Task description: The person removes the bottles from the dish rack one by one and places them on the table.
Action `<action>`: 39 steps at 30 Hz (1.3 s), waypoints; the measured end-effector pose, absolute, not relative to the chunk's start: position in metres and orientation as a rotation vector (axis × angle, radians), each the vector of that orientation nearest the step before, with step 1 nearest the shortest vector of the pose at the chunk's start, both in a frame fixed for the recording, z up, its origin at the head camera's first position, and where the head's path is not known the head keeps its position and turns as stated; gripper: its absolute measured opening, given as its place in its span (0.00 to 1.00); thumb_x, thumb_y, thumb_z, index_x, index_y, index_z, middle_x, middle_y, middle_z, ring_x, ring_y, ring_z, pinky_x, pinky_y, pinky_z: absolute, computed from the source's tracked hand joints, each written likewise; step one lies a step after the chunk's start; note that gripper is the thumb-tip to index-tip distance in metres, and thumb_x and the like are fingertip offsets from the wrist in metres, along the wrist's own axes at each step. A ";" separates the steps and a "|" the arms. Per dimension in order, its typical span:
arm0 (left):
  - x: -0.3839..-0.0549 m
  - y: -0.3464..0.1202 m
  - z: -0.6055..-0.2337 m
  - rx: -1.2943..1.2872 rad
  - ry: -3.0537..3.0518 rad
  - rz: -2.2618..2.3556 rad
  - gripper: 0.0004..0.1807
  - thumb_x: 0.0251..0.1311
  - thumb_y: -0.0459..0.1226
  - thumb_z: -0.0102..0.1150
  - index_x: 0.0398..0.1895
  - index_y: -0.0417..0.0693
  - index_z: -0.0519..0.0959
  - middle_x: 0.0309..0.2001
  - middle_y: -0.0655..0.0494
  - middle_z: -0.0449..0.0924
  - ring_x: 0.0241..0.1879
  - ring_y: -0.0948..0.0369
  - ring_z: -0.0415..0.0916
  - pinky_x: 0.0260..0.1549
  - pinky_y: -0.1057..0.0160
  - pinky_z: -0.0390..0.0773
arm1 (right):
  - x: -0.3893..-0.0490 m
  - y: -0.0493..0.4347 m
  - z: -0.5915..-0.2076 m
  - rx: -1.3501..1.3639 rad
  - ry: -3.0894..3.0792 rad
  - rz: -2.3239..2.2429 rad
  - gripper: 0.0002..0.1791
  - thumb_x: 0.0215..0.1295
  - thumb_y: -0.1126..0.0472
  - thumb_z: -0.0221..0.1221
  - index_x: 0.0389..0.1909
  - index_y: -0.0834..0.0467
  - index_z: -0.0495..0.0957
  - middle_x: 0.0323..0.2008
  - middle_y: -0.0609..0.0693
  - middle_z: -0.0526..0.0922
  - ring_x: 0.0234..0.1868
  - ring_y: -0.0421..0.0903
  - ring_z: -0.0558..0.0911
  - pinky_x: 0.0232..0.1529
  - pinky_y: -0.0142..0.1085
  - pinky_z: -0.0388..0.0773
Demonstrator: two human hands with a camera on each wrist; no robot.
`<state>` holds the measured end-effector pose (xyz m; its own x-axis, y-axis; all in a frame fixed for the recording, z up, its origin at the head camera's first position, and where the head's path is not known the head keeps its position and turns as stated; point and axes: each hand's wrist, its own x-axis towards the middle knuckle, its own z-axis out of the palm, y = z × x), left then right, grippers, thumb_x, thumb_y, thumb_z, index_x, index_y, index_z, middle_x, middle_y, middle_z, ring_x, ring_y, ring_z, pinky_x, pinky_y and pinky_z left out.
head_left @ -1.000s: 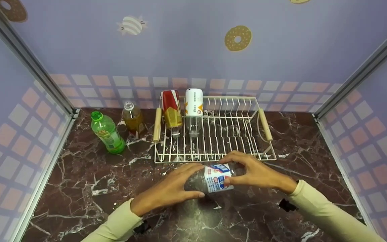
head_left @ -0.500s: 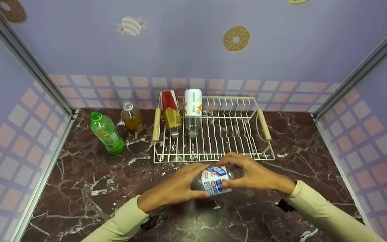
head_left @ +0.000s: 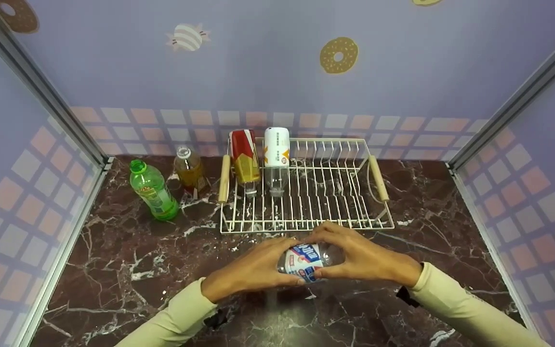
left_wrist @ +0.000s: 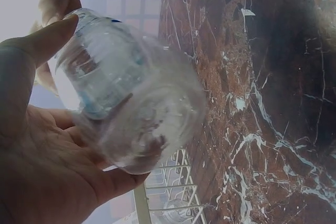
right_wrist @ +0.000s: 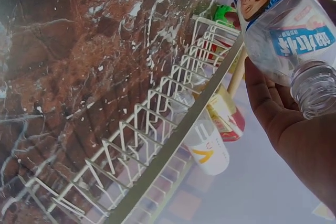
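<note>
A clear plastic bottle with a white, blue and red label lies sideways between my two hands, in front of the rack. My left hand grips its base end, thumb on the near side. Round the neck end curls my right hand, its thumb over the label's edge. The right wrist view shows the bottle's threaded neck without a cap. In the left wrist view the round bottle base shows through, clear and colourless, with the left fingers below it.
Behind the hands stands a cream wire dish rack with wooden handles. A red-and-yellow-labelled bottle and a white-labelled bottle stand neck-down in it. Left of it are a green bottle and an amber-liquid bottle. Walls enclose the counter.
My left hand has shifted right along with the bottle's base, so both hands are closer together. The bottle has turned, its label showing at a different angle. The right hand has dipped slightly.
</note>
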<state>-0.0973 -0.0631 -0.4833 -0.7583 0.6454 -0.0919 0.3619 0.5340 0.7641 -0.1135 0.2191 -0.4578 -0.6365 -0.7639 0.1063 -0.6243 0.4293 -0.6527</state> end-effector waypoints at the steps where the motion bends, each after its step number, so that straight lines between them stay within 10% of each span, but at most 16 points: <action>1: -0.097 -0.063 -0.483 0.821 2.412 1.079 0.45 0.62 0.54 0.80 0.79 0.50 0.73 0.59 0.54 0.83 0.50 0.61 0.80 0.47 0.62 0.86 | -0.113 0.218 -0.457 -1.237 2.480 -0.980 0.35 0.66 0.45 0.77 0.71 0.53 0.81 0.65 0.47 0.81 0.60 0.44 0.82 0.60 0.43 0.88; 39: -0.092 -0.101 -0.496 0.738 2.473 1.308 0.40 0.59 0.41 0.83 0.70 0.37 0.74 0.56 0.48 0.81 0.50 0.56 0.81 0.46 0.58 0.91 | -0.118 0.223 -0.454 -1.391 2.601 -0.895 0.49 0.70 0.47 0.75 0.82 0.62 0.62 0.71 0.58 0.77 0.67 0.54 0.81 0.68 0.53 0.84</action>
